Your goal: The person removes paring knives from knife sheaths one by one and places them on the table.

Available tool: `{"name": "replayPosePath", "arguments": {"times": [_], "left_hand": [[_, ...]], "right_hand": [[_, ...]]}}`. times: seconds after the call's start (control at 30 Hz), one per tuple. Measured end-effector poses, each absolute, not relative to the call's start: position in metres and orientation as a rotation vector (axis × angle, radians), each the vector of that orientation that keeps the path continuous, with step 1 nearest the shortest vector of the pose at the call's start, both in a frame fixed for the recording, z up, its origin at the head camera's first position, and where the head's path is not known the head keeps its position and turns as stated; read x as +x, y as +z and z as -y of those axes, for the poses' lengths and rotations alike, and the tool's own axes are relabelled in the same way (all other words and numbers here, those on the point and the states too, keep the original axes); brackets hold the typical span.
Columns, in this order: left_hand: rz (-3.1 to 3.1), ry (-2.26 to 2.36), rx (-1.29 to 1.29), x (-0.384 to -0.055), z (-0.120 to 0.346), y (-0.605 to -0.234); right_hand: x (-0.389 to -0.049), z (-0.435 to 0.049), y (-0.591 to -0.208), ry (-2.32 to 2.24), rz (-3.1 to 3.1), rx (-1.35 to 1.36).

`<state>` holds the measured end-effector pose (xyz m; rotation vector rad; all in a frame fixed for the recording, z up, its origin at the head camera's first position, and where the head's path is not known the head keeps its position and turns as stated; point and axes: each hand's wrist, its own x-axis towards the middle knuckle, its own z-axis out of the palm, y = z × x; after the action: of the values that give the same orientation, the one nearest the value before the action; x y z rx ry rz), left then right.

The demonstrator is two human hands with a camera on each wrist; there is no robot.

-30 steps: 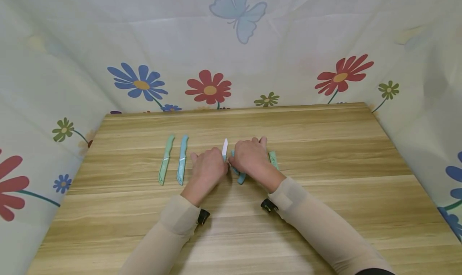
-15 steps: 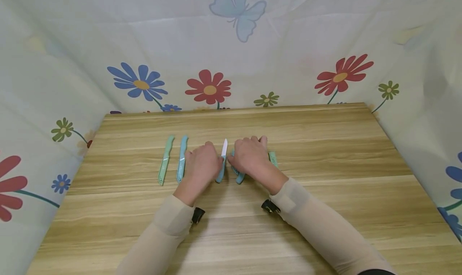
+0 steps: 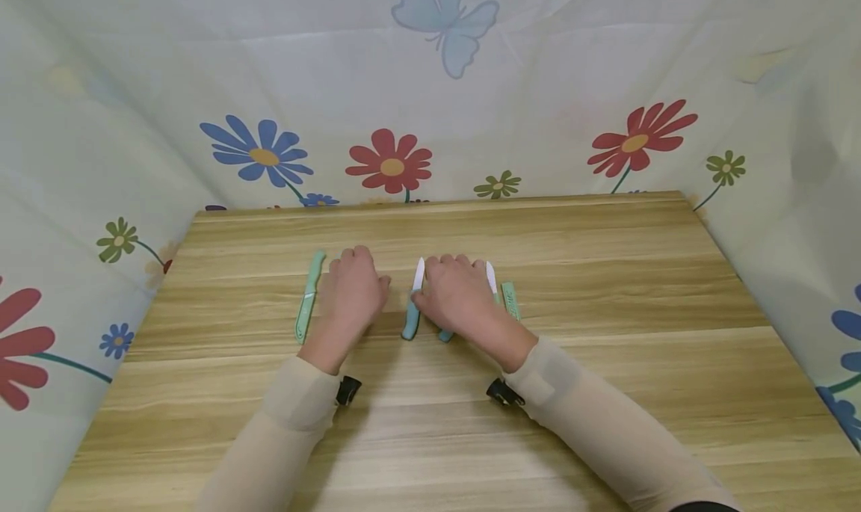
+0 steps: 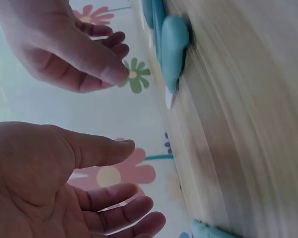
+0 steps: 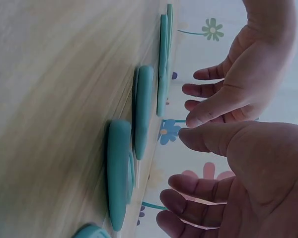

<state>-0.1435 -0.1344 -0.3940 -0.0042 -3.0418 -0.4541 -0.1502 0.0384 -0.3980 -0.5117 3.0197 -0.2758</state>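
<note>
A person's left grip [image 3: 351, 291], fingers wide, hovers by the green knife [image 3: 307, 303] nearest the bench's [image 3: 605, 273] left edge, the right grip [image 3: 460, 291], also wide, by a blue knife [image 3: 411, 319].

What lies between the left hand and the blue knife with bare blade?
The head view shows only bare table between the left hand and that blue knife.

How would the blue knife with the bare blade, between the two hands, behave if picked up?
The blue knife is probably light, being slim. It should stay stiff: the blade extends straight from the handle. That handle looks smooth and rounded, so it may slip slightly.
</note>
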Motion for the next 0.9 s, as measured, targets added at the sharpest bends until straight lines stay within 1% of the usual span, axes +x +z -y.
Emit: {"name": "replayPosePath", "arguments": {"times": [0.43, 0.9], "left_hand": [[3.053, -0.461, 0.114, -0.16, 0.16, -0.395], [3.094, -0.532, 0.18, -0.182, 0.18, -0.4]], "right_hand": [[-0.141, -0.025, -0.399, -0.272, -3.0, -0.622], [-0.136, -0.015, -0.405, -0.254, -3.023, -0.702]]}}
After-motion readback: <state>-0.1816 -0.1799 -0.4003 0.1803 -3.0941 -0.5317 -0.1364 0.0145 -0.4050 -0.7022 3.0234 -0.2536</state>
